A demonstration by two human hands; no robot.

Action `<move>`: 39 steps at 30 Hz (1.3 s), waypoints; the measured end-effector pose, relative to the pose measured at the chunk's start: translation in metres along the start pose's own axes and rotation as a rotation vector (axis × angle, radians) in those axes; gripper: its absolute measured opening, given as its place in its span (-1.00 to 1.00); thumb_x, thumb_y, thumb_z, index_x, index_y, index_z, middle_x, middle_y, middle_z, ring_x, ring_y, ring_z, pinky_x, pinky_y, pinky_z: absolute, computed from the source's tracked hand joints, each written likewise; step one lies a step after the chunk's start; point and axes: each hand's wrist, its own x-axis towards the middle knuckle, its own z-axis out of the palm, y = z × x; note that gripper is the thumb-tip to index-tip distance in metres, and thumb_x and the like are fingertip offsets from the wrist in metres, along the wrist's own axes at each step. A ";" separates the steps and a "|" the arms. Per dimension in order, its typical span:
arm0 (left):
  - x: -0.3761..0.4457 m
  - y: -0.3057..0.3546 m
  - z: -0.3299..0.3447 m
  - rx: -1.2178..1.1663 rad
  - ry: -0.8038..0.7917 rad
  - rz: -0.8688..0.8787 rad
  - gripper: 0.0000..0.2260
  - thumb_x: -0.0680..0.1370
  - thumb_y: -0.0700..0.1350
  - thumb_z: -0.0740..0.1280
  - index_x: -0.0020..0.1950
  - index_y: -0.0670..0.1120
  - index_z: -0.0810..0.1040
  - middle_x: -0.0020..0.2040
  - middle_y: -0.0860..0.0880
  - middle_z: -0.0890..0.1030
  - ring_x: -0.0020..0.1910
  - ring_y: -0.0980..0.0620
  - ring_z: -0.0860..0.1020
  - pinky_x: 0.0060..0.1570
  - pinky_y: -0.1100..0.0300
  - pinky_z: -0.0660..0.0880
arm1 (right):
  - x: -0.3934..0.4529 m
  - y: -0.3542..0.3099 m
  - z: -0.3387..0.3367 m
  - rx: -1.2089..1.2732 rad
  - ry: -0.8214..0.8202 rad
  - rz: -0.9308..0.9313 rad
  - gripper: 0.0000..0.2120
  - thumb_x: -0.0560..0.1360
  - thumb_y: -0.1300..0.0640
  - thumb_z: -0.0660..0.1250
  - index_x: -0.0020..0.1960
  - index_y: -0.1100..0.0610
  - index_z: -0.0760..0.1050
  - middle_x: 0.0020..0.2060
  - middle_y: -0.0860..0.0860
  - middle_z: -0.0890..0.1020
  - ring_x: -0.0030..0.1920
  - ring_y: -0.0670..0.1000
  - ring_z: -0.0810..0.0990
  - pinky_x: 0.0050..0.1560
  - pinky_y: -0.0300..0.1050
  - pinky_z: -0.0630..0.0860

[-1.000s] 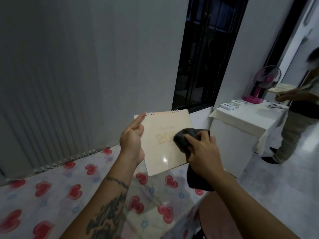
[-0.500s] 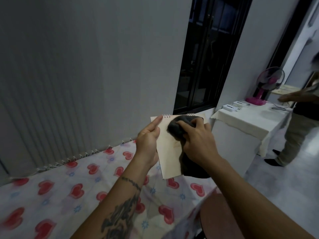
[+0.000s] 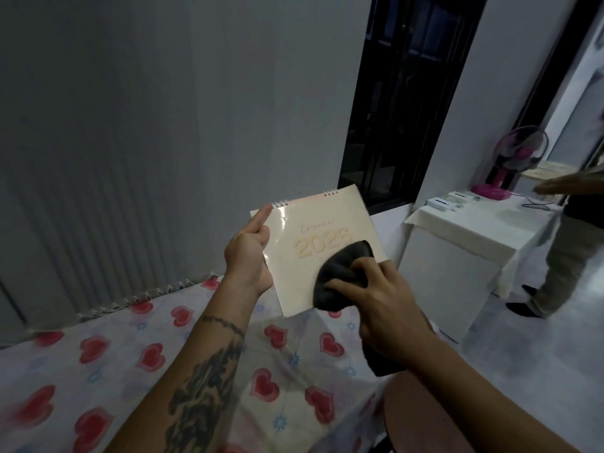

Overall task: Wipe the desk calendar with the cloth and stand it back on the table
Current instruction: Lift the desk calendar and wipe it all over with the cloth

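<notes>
A cream desk calendar with wire rings along its top edge and a "2026" cover is held in the air above the table, its face turned toward me. My left hand grips its left edge, index finger stretched up to the top corner. My right hand is closed around a bunched dark grey cloth, which presses on the lower right of the cover. A loose end of the cloth hangs below my right wrist.
Below lies the table with a white cloth printed with red hearts. A round brown stool sits at lower right. To the right stands a white-draped side table with a pink fan; another person stands beside it.
The calendar has swung back to face me, showing its whole cover. My right hand with the cloth has slid from the top edge down to the lower right of the cover.
</notes>
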 end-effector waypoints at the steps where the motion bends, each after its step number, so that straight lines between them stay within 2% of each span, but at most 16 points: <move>1: 0.001 0.003 -0.001 -0.005 0.001 0.010 -0.64 0.62 -0.29 0.17 0.20 0.02 0.67 0.16 -0.05 0.65 -0.08 -0.08 0.67 -0.26 0.07 0.62 | -0.001 0.006 0.002 -0.001 0.021 0.053 -0.48 0.34 0.20 0.26 0.26 -0.15 0.48 0.18 0.11 0.45 -0.01 0.19 0.40 -0.12 0.06 0.46; 3: 0.001 0.005 -0.004 0.005 0.006 0.012 -0.65 0.63 -0.28 0.17 0.21 0.03 0.67 0.17 -0.04 0.65 -0.06 -0.09 0.67 -0.26 0.08 0.62 | 0.000 0.017 0.005 0.012 0.057 0.204 -0.45 0.35 0.23 0.35 0.29 -0.13 0.47 0.20 0.11 0.43 0.02 0.18 0.37 -0.08 0.07 0.46; 5: 0.001 0.003 -0.007 0.001 0.013 0.002 -0.66 0.64 -0.25 0.17 0.20 0.04 0.67 0.17 -0.02 0.64 -0.02 -0.12 0.65 -0.28 0.08 0.62 | 0.003 0.023 0.007 0.029 0.067 0.358 -0.43 0.38 0.21 0.35 0.35 -0.13 0.43 0.21 0.10 0.39 0.05 0.15 0.33 -0.03 0.05 0.45; 7: 0.002 -0.001 -0.008 -0.009 0.028 0.008 -0.66 0.64 -0.25 0.18 0.19 0.04 0.68 0.20 -0.03 0.63 0.03 -0.14 0.64 -0.29 0.09 0.61 | 0.007 0.018 0.007 0.007 0.066 0.415 -0.44 0.39 0.19 0.34 0.36 -0.15 0.41 0.20 0.08 0.36 0.05 0.14 0.31 -0.02 0.02 0.43; 11: 0.001 -0.013 0.004 -0.001 0.043 -0.002 -0.64 0.63 -0.24 0.19 0.05 0.10 0.72 0.22 -0.07 0.62 -0.01 -0.13 0.63 -0.23 0.05 0.63 | 0.006 -0.017 0.013 0.090 0.075 0.274 -0.47 0.38 0.16 0.36 0.30 -0.18 0.44 0.18 0.05 0.38 0.05 0.11 0.32 -0.02 0.03 0.44; 14: -0.004 -0.022 0.007 0.042 0.036 -0.031 -0.63 0.65 -0.20 0.17 0.02 0.15 0.73 0.25 -0.07 0.58 0.08 -0.19 0.61 -0.12 -0.05 0.65 | 0.001 -0.034 0.021 0.176 0.059 0.170 -0.50 0.41 0.10 0.39 0.30 -0.21 0.42 0.21 0.02 0.37 0.09 0.07 0.32 0.00 -0.03 0.44; 18: -0.003 -0.017 0.001 -0.026 0.047 -0.034 -0.65 0.64 -0.25 0.16 0.18 0.04 0.68 0.18 -0.08 0.64 -0.01 -0.15 0.65 -0.20 0.02 0.63 | 0.003 -0.006 0.020 0.201 0.070 0.235 -0.48 0.39 0.21 0.38 0.27 -0.18 0.48 0.16 0.03 0.40 0.04 0.09 0.33 -0.02 0.02 0.45; 21: -0.002 -0.012 -0.005 -0.023 0.056 -0.018 -0.64 0.63 -0.24 0.17 0.10 0.07 0.71 0.11 -0.05 0.69 -0.04 -0.16 0.67 -0.19 -0.01 0.60 | -0.002 0.016 0.022 0.189 0.054 0.388 -0.48 0.42 0.23 0.35 0.32 -0.15 0.47 0.17 0.04 0.40 0.06 0.07 0.31 0.00 -0.02 0.43; 23: -0.002 -0.011 -0.006 0.002 0.061 -0.007 -0.62 0.63 -0.23 0.18 0.00 0.11 0.74 0.08 -0.03 0.70 -0.06 -0.15 0.67 -0.21 0.01 0.61 | -0.006 0.016 0.025 0.166 0.045 0.407 -0.50 0.43 0.22 0.35 0.32 -0.12 0.49 0.16 0.05 0.39 0.05 0.07 0.31 -0.02 -0.03 0.44; 26: -0.003 -0.014 0.001 0.024 0.057 0.003 -0.58 0.64 -0.23 0.18 -0.11 0.16 0.75 0.08 -0.03 0.69 -0.08 -0.11 0.66 -0.26 0.05 0.62 | -0.009 -0.006 0.028 0.193 0.063 0.309 -0.51 0.39 0.24 0.37 0.28 -0.09 0.53 0.14 0.07 0.43 0.02 0.08 0.34 -0.09 -0.02 0.45; 29: -0.006 -0.022 0.008 0.084 0.017 -0.005 -0.56 0.65 -0.21 0.16 -0.13 0.20 0.74 0.08 -0.01 0.68 -0.03 -0.13 0.65 -0.24 0.04 0.64 | -0.011 -0.029 0.031 0.200 0.050 0.180 -0.54 0.40 0.14 0.42 0.26 -0.15 0.52 0.15 0.00 0.43 0.04 0.03 0.35 -0.09 -0.14 0.39; 31: -0.009 -0.026 0.010 0.113 -0.025 -0.006 -0.56 0.66 -0.20 0.14 -0.09 0.20 0.74 0.17 0.02 0.64 0.08 -0.10 0.61 -0.08 -0.01 0.64 | -0.008 -0.034 0.029 0.200 0.026 0.145 -0.55 0.42 0.11 0.41 0.27 -0.18 0.50 0.19 0.00 0.42 0.07 0.04 0.35 -0.07 -0.14 0.42; 33: -0.011 -0.028 0.011 0.187 -0.061 0.029 -0.56 0.66 -0.22 0.13 -0.05 0.17 0.73 0.33 0.03 0.55 0.30 -0.06 0.48 0.29 -0.07 0.47 | 0.000 -0.031 0.025 0.175 0.002 0.118 -0.54 0.42 0.11 0.38 0.29 -0.19 0.47 0.23 0.02 0.40 0.09 0.06 0.34 -0.03 -0.09 0.44; 34: -0.011 -0.028 0.013 0.222 -0.085 0.036 -0.56 0.66 -0.23 0.13 -0.06 0.17 0.73 0.37 0.03 0.52 0.36 -0.04 0.42 0.37 -0.06 0.37 | 0.004 -0.029 0.023 0.164 0.000 0.107 -0.54 0.43 0.08 0.36 0.30 -0.18 0.46 0.24 0.04 0.38 0.10 0.07 0.33 -0.02 -0.09 0.42; 35: -0.012 -0.028 0.014 0.241 -0.115 0.025 -0.56 0.66 -0.24 0.13 -0.06 0.16 0.74 0.36 0.02 0.52 0.37 -0.05 0.41 0.38 -0.07 0.37 | 0.008 -0.027 0.020 0.160 0.009 0.104 -0.55 0.43 0.04 0.36 0.30 -0.18 0.44 0.25 0.06 0.37 0.10 0.07 0.32 -0.01 -0.08 0.41; 39: -0.017 -0.029 0.015 0.195 -0.204 -0.062 -0.59 0.66 -0.24 0.10 0.05 0.08 0.73 0.24 -0.06 0.57 0.19 -0.14 0.55 0.09 -0.09 0.61 | 0.025 -0.021 0.013 0.142 0.088 0.154 -0.55 0.43 -0.11 0.34 0.31 -0.16 0.40 0.24 0.10 0.38 0.05 0.09 0.36 -0.07 -0.05 0.44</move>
